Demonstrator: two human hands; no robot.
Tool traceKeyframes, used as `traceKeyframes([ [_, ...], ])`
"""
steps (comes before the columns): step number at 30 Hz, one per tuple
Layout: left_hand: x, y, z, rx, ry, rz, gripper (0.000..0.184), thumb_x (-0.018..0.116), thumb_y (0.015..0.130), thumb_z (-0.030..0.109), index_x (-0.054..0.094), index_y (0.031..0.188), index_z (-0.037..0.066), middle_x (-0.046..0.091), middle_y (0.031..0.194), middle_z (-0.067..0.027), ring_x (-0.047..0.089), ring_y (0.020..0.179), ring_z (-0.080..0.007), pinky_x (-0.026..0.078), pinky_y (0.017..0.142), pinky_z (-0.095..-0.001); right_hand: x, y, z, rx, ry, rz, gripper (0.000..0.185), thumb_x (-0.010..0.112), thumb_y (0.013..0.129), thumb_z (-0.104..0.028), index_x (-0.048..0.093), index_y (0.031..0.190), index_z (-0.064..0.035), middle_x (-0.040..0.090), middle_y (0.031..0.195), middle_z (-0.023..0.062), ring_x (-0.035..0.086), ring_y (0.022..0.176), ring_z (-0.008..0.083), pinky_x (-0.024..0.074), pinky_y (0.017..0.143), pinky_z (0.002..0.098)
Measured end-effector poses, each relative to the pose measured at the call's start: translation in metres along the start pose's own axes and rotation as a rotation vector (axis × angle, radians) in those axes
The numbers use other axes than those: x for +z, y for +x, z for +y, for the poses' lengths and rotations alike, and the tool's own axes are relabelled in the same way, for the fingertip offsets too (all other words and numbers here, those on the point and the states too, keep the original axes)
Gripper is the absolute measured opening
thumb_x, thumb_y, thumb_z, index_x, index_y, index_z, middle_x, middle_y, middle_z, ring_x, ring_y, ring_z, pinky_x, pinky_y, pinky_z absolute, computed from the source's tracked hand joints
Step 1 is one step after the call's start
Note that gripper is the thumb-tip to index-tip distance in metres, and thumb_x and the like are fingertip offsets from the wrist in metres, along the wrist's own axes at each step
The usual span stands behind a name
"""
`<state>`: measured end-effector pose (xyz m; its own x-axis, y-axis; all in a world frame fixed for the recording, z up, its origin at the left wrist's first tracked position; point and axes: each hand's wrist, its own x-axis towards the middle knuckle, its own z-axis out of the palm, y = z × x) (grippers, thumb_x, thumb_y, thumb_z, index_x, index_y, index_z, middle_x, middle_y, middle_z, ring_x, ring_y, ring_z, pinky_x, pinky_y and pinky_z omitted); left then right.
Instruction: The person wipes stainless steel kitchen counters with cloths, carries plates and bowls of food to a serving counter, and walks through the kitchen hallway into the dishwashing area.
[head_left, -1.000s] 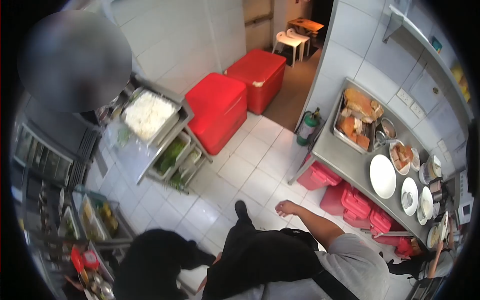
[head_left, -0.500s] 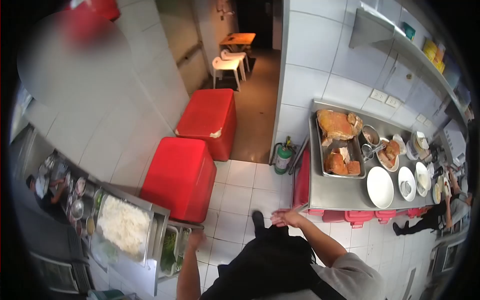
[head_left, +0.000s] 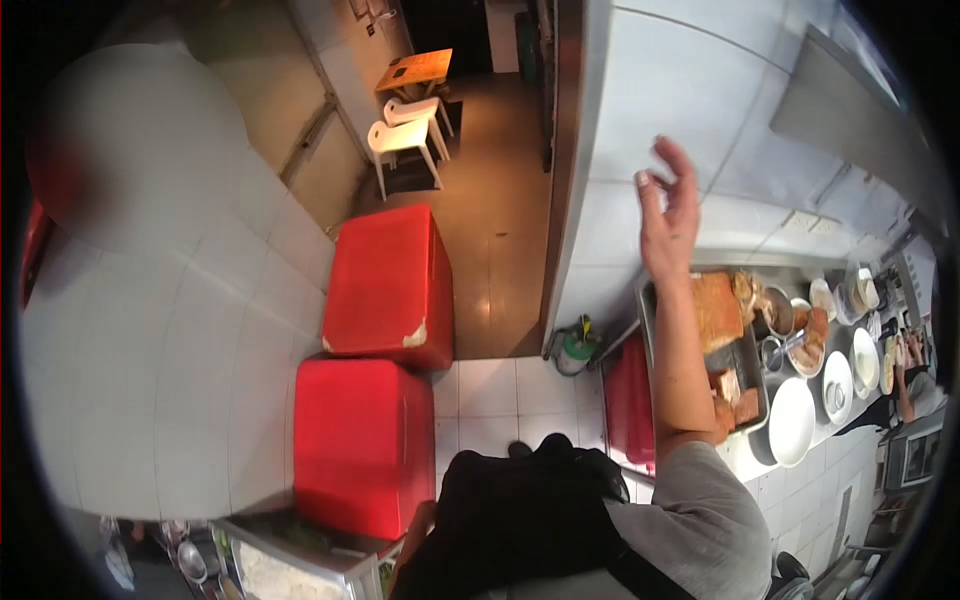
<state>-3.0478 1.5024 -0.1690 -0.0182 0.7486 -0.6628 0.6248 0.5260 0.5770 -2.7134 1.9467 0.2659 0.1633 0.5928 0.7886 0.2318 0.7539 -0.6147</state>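
Observation:
My right hand (head_left: 672,215) is raised in front of the tiled wall, with thumb and fingers apart and nothing in it. Its forearm passes in front of a metal tray (head_left: 763,400) holding browned pieces of roasted meat (head_left: 718,310) on the steel counter. Only a sliver of my left hand or wrist (head_left: 422,522) shows, low beside the nearer red box (head_left: 350,430). Its fingers are hidden by my body and the dark apron (head_left: 530,510).
A second red box (head_left: 385,285) stands by the doorway, with white stools (head_left: 400,137) and a small table (head_left: 418,68) beyond. A green fire extinguisher (head_left: 577,350) sits at the door's right. White bowls (head_left: 792,422) line the counter. Another person (head_left: 912,390) works at far right.
My right hand has risen from in front of my apron to wall height. My left hand has mostly dropped out of sight. The view has shifted forward, nearer the doorway.

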Motion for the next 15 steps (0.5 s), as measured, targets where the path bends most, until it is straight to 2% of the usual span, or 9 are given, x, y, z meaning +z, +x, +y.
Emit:
traceKeyframes([
  [2,-0.015,0.012,0.001,-0.106,-0.199,0.034,0.018,0.050,0.079,0.021,0.057,0.083,0.006,0.058,0.068,-0.0094,0.059,0.060,-0.0203,0.050,0.052,-0.0349,0.012,0.040,0.004,-0.212,-0.121,0.098,0.044,0.058,0.079,-0.010,0.041,0.119,-0.0002,0.044,0.119,0.0123,0.043,0.110,0.0215,0.0391,0.087,0.0324],
  [7,-0.077,0.090,-0.001,-0.164,-0.280,-0.021,0.019,0.051,0.079,0.023,0.056,0.084,0.006,0.058,0.068,-0.0098,0.058,0.058,-0.0224,0.050,0.051,-0.0371,0.036,0.096,0.027,-0.478,-0.261,0.287,0.052,0.059,0.080,-0.014,0.034,0.122,0.0021,0.035,0.127,0.0149,0.035,0.117,0.0236,0.0281,0.097,0.0364],
  [10,-0.137,0.161,0.002,-0.150,-0.280,-0.093,0.020,0.051,0.079,0.025,0.055,0.084,0.006,0.057,0.067,-0.0100,0.058,0.057,-0.0237,0.050,0.050,-0.0384,0.049,0.107,0.047,-0.593,-0.755,0.410,0.043,0.050,0.084,-0.018,0.038,0.119,0.0018,0.034,0.129,0.0170,0.032,0.120,0.0273,0.0240,0.099,0.0389],
  [12,-0.182,0.220,0.006,-0.177,-0.352,-0.176,0.021,0.051,0.079,0.026,0.055,0.085,0.006,0.057,0.067,-0.0101,0.058,0.056,-0.0246,0.050,0.050,-0.0393,0.053,0.111,0.052,-0.634,-0.771,0.451,0.040,0.045,0.085,-0.020,0.041,0.117,0.0029,0.035,0.129,0.0185,0.032,0.121,0.0297,0.0219,0.101,0.0401],
  [15,-0.267,0.350,-0.004,-0.326,-0.771,-0.448,0.022,0.051,0.079,0.027,0.054,0.085,0.006,0.057,0.066,-0.0103,0.057,0.055,-0.0259,0.050,0.049,-0.0406,0.052,0.111,0.060,-0.616,-0.711,0.505,0.037,0.040,0.086,-0.018,0.042,0.115,0.0043,0.037,0.127,0.0202,0.033,0.121,0.0307,0.0218,0.101,0.0409],
])
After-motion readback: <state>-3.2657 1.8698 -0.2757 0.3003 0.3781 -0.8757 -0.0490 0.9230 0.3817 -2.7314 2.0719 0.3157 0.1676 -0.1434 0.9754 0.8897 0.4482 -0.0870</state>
